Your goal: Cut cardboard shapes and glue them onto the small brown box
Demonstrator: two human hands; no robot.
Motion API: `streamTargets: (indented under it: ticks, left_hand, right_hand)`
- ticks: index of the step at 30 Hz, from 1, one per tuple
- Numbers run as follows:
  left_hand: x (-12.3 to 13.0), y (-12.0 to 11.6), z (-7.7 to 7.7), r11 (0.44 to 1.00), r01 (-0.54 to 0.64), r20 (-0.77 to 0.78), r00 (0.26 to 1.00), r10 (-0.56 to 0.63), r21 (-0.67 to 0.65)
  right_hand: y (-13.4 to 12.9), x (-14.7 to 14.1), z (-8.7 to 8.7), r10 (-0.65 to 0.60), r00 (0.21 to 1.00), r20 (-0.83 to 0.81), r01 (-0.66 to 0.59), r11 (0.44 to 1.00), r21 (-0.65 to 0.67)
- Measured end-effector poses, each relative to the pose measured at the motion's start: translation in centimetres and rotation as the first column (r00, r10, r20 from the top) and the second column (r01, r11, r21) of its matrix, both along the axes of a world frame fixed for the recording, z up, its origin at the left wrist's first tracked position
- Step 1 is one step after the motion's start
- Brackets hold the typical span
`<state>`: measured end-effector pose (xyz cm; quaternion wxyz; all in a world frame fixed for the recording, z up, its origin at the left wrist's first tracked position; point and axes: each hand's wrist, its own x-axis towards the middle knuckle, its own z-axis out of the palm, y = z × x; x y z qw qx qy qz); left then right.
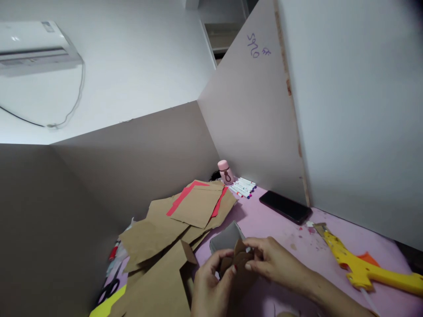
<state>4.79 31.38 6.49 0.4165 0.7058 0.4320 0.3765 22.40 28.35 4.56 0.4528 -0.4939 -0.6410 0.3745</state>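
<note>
Between my two hands is a small folded piece of brown cardboard (240,259), low in the middle of the head view. My left hand (213,279) pinches its left side, the thumb in front. On the other side, my right hand (269,257) grips the piece near its upper right edge with thumb and fingers. Just behind the hands is a grey box-like object (227,237), partly covered by them. Large cut cardboard sheets (158,281) lie left of my left hand, and one has a folded-up flap.
A yellow hot glue gun (360,268) lies at right, near a black phone (286,207). White markers (243,187) and a pink bottle (226,172) are at the back. Red paper (185,198) lies among stacked cardboard. Black scissors (109,290) lie front left. Grey partitions (148,154) enclose the pink tabletop.
</note>
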Motion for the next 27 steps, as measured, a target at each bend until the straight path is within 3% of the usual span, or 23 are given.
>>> streamTargets:
  ticks: [5,14,27]
  left_hand:
    - [0.0,0.0,-0.2,1.0,-0.004,-0.014,1.0,0.004,-0.003]
    - [0.0,-0.5,1.1,0.999,0.015,-0.045,0.999,-0.013,0.048]
    - [0.1,-0.2,0.7,1.0,0.006,-0.128,0.992,-0.002,0.027]
  right_hand:
    - [0.4,-0.1,-0.5,-0.026,0.999,0.02,0.027,0.999,-0.027]
    - [0.4,0.0,-0.7,-0.058,0.997,0.057,0.058,0.998,0.006]
    - [0.2,-0.1,-0.7,-0.076,0.994,0.08,0.074,0.997,0.027]
